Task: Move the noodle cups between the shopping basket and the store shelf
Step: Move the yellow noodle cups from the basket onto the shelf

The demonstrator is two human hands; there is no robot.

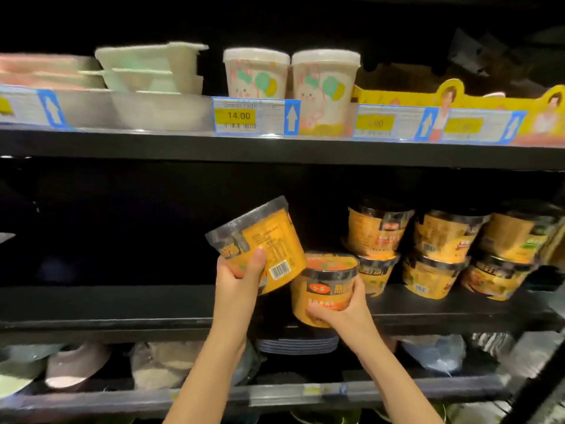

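Observation:
My left hand (241,275) grips a yellow noodle cup (266,237) with a dark lid, tilted so its barcode faces me, held above the front of the middle shelf (122,304). My right hand (339,310) holds a second yellow noodle cup (327,283) upright from below, just over the shelf's front edge. Right of it, several matching noodle cups (434,252) stand stacked two high on the same shelf. The shopping basket is out of view.
The upper shelf (275,148) carries white trays, two bunny-print tubs (290,75), a yellow display box (458,99) and price tags. The left part of the middle shelf is dark. Below, bowls and stacked plates (296,344) sit on a lower shelf.

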